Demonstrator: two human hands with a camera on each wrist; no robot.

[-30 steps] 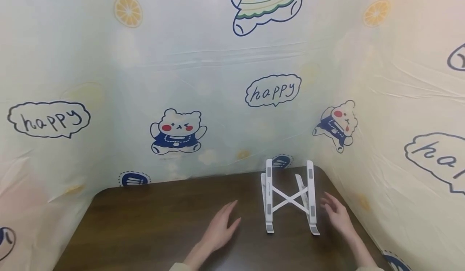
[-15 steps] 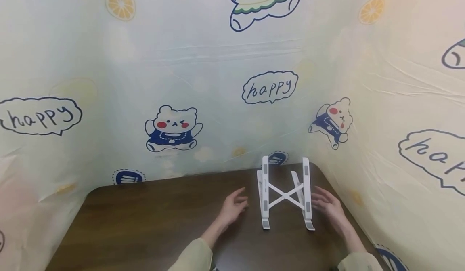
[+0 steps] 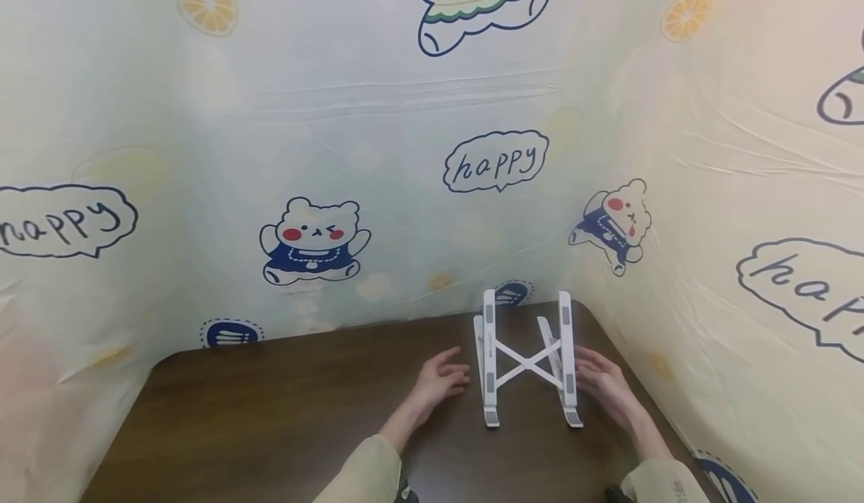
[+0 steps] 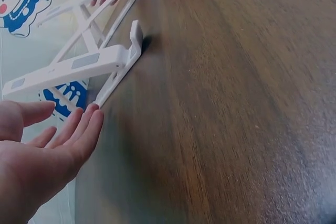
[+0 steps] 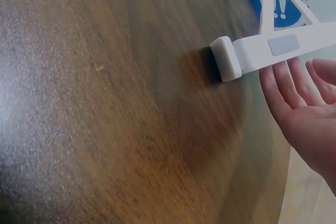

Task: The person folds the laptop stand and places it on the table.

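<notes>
The white folding laptop stand (image 3: 528, 360) sits unfolded at the far right corner of the dark wooden table (image 3: 283, 413), its two rails tilted up toward the cartoon-printed backdrop sheet (image 3: 378, 151) and tied by a crossed brace. Its front lips rest on the wood.

My right hand (image 3: 603, 385) lies along the outside of the right rail; in the right wrist view my fingers (image 5: 286, 87) are straight and close together, tips right at the rail's underside, touching or just short of it, I cannot tell which. My left hand (image 3: 439, 379) is just beside the left rail, not on it; fingers relaxed, slightly spread, palm turned toward the stand, holding nothing. In the left wrist view my fingertips (image 4: 92, 116) are near the foot of the lower bar.

To take hold of it well, I judge both hands should meet the rails at matching points, about mid-length, and press inward evenly, so the light frame neither skids on the smooth wood nor twists at its brace
</notes>
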